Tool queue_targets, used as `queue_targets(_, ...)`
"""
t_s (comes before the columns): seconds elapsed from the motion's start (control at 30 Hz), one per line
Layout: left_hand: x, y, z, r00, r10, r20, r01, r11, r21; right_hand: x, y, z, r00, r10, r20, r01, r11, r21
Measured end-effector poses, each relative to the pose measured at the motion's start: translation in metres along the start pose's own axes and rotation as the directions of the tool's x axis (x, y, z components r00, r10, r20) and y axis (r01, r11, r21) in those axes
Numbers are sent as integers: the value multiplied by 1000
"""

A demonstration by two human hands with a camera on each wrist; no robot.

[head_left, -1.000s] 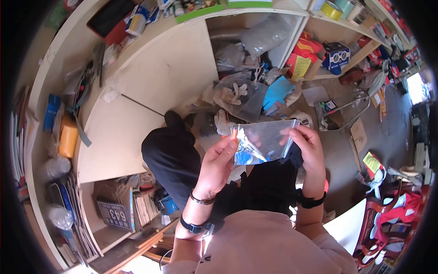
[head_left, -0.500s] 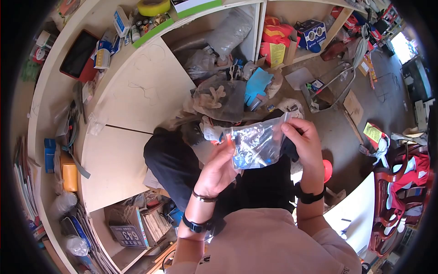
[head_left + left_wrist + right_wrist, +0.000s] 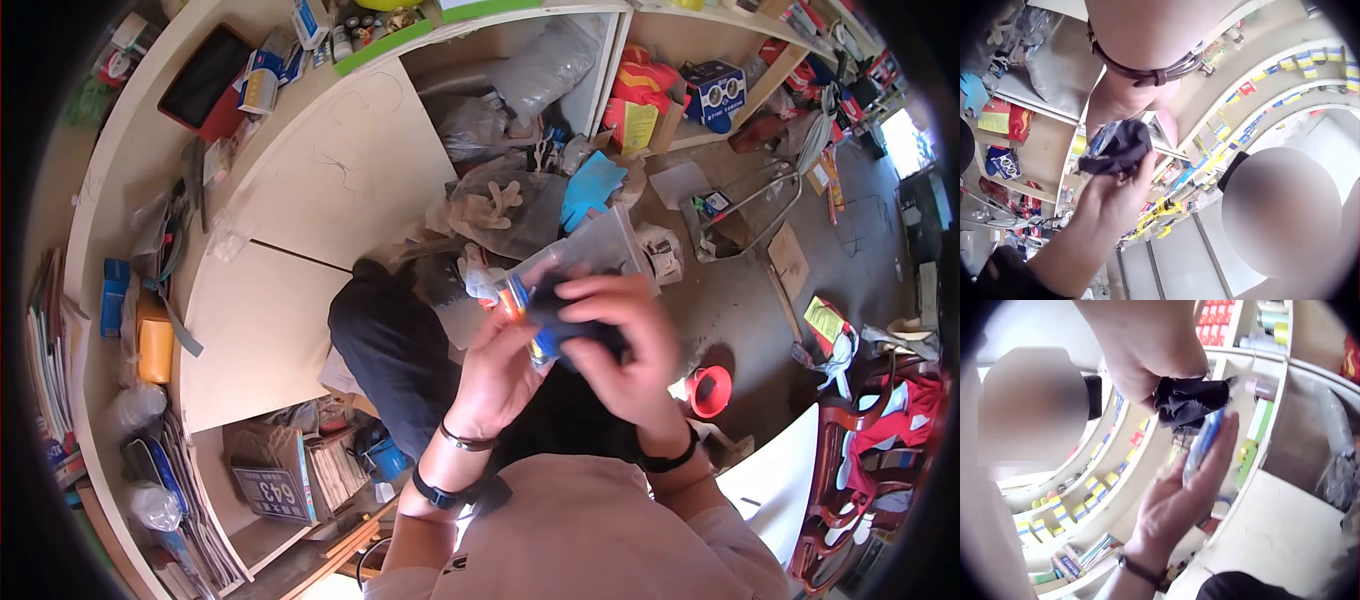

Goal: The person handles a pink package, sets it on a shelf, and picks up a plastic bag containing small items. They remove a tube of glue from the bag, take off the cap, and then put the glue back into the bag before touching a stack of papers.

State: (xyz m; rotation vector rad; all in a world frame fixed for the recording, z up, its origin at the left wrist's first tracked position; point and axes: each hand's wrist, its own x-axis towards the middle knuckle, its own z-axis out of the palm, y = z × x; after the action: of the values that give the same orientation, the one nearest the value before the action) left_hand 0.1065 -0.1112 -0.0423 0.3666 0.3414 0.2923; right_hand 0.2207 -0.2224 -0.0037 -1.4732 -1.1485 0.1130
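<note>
My left hand [image 3: 498,372] pinches a clear plastic zip bag [image 3: 608,240] by its left side, between thumb and fingers. Orange and blue small items [image 3: 512,300] show through the plastic next to the thumb. In the right hand [image 3: 632,345], blurred in the head view, is a crumpled dark cloth [image 3: 1188,403] with frayed edges. The cloth lies against the bag's face, over its middle, and covers part of the contents. From the right wrist view, the bag appears edge-on between the left palm and the cloth.
Below the hands are dark-trousered legs [image 3: 385,350]. A pale curved cabinet [image 3: 330,170] runs along the left, with an open compartment of plastic bags behind. A blue glove [image 3: 592,188] lies beyond the hands. On the floor at right stands a red funnel-like object [image 3: 710,390].
The right hand has let go of the bag's right edge and now holds a dark cloth against the bag. The left hand keeps its hold. The head view has shifted somewhat.
</note>
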Motion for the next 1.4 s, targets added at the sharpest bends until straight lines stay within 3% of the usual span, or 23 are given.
queue_targets(0.03, -3, -1, -2, 999, 23, 24, -24, 999, 25, 4, 4, 11, 995, -73, 69, 81, 989, -121)
queue_targets(0.17, -13, 2, -11, 997, 75, 36, -79, 992, 103, 4, 22, 33, 998, -63, 22, 65, 989, -130)
queue_targets(0.37, -23, 7, -6, 990, 108, 92, -129, 955, 267, 11, 42, 34, 965, 165, -205, -208, 955, -209)
queue_targets(0.4, -26, 8, -5, 989, 108, 97, -130, 957, 261, 14, 42, 30, 942, 261, -211, -301, 935, -188)
queue_targets(0.47, -35, 15, -4, 990, 121, 75, -129, 986, 106, 13, 59, 18, 922, 280, -267, -322, 939, -124)
queue_targets(0.5, -37, 21, -10, 990, 78, 118, -90, 991, 97, 15, 64, 15, 900, 315, -301, -346, 937, -52)
queue_targets(0.53, -36, 24, -13, 982, 114, 152, -129, 987, 94, 12, 64, 14, 826, 464, -322, -369, 875, 313)
queue_targets(0.6, -37, 30, -16, 983, 137, 125, -148, 985, 83, 10, 58, 5, 703, 676, -221, -289, 555, 780)
queue_targets(0.73, -31, 26, -19, 984, 151, 99, -160, 984, 84, 7, 20, 21, 684, 690, -236, -303, 564, 768)
queue_targets(0.77, -30, 22, -22, 985, 135, 110, -144, 987, 70, 3, 17, 31, 866, 443, -232, -289, 822, 490)
queue_targets(0.8, -29, 19, -23, 985, 117, 124, -125, 991, 57, 1, 16, 38, 976, 183, -119, -162, 973, 162)
queue_targets(0.87, -31, 14, -25, 992, 96, 80, -96, 995, -1, 4, 18, 49, 999, 43, -13, -45, 989, -142)
queue_targets(0.93, -31, 16, -25, 992, 109, 61, -116, 986, 122, 5, 27, 50, 996, 77, -55, -83, 987, -137)
queue_targets(1.0, -34, 18, -23, 992, 118, 55, -123, 986, 111, 7, 32, 52, 913, 408, -18, -400, 902, 162)
queue_targets(1.07, -38, 21, -27, 991, 108, 73, -113, 991, 65, 0, 59, 50, 906, 410, -100, -405, 912, 66)
queue_targets(1.13, -44, 25, -37, 989, 132, 72, -135, 990, 38, -2, 66, 46, 767, 628, -133, -527, 734, 428)
queue_targets(1.2, -45, 27, -39, 984, 164, 67, -164, 986, 1, -8, 69, 38, 565, 825, -2, -496, 342, 798)
queue_targets(1.27, -43, 32, -33, 984, 170, 47, -167, 984, -64, -27, 87, 27, 597, 769, 228, -486, 120, 866)
queue_targets(1.3, -41, 34, -36, 987, 150, 58, -147, 988, -44, -25, 82, 28, 597, 769, 230, -488, 120, 865)
queue_targets(1.37, -36, 35, -34, 990, 127, 62, -123, 990, -61, -22, 68, 26, 556, 727, 402, -460, -134, 878)
queue_targets(1.4, -35, 36, -33, 992, 103, 67, -98, 992, -75, -19, 59, 23, 555, 728, 401, -459, -134, 878)
